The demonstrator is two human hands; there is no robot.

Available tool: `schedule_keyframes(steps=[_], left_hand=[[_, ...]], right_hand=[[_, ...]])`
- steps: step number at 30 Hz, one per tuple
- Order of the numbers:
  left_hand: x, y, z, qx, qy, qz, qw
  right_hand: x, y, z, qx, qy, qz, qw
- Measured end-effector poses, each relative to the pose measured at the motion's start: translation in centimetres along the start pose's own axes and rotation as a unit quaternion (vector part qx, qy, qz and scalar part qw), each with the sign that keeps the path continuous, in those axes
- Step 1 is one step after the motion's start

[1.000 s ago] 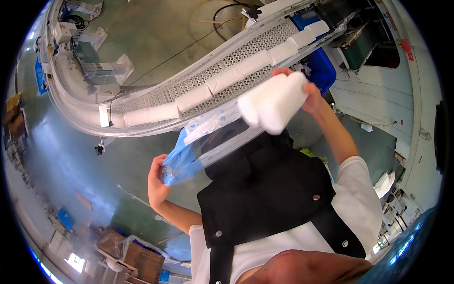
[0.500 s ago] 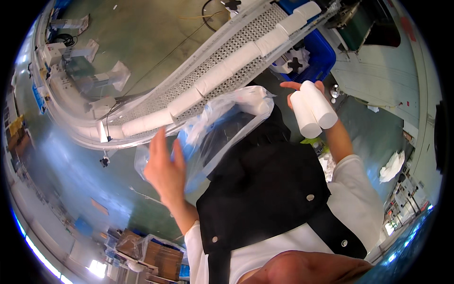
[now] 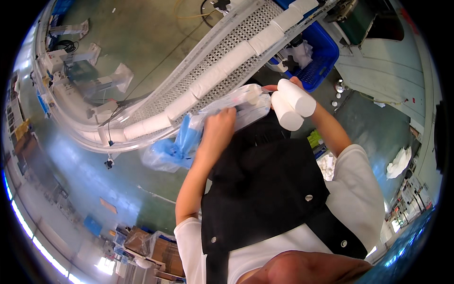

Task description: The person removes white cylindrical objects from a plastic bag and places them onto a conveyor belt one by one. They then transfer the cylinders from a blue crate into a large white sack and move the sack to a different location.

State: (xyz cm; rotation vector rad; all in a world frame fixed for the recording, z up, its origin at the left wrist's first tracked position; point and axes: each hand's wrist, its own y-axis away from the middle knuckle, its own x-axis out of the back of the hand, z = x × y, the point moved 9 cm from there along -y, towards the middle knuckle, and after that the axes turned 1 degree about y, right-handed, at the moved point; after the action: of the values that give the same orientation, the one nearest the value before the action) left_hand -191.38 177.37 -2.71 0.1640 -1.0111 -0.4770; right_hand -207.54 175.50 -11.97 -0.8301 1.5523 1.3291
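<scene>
R hand (image 3: 299,85) holds 2 white rolls (image 3: 297,97) side by side, just beside the R end of the clear & blue bag (image 3: 255,98), near the blue crate (image 3: 328,47). L hand (image 3: 220,125) is curled at the bag; can't tell if it grips film. Rolls look light, soft, prob. easy to dent: hold round the middles, w/ gentle pressure. Bag looks thin, limp, slippery; pinch its rim.
</scene>
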Motion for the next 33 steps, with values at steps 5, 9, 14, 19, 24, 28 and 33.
schedule_keyframes(steps=[5, 9, 14, 19, 24, 28, 33], left_hand=[[-2.2, -1.8, -1.5, 0.112, -0.045, -0.048, 0.992], [-0.8, -1.7, -0.1, 0.002, -0.003, 0.088, 0.996], [-2.8, -1.2, -1.7, 0.160, 0.086, -0.061, 0.982], [-0.5, 1.4, -1.3, 0.091, 0.065, 0.199, 0.974], [-0.3, 5.4, -3.4, 0.134, 0.218, 0.241, 0.936], [1.5, 10.2, -3.8, 0.088, 0.454, 0.345, 0.817], [1.8, 17.7, -7.5, 0.152, 0.558, 0.365, 0.730]], right_hand=[[2.0, -0.3, 0.9, 0.051, -0.102, -0.012, 0.993], [2.3, -0.7, 1.2, 0.038, -0.097, -0.017, 0.994], [0.7, -2.2, 2.1, -0.016, -0.075, -0.099, 0.992], [-4.3, -3.4, 3.0, -0.048, -0.095, -0.158, 0.982], [-8.5, -4.2, 5.9, -0.118, -0.123, -0.200, 0.965], [-13.6, -6.0, 7.6, -0.064, 0.029, -0.260, 0.963], [-18.6, -8.7, 11.9, -0.145, 0.374, -0.201, 0.894]])
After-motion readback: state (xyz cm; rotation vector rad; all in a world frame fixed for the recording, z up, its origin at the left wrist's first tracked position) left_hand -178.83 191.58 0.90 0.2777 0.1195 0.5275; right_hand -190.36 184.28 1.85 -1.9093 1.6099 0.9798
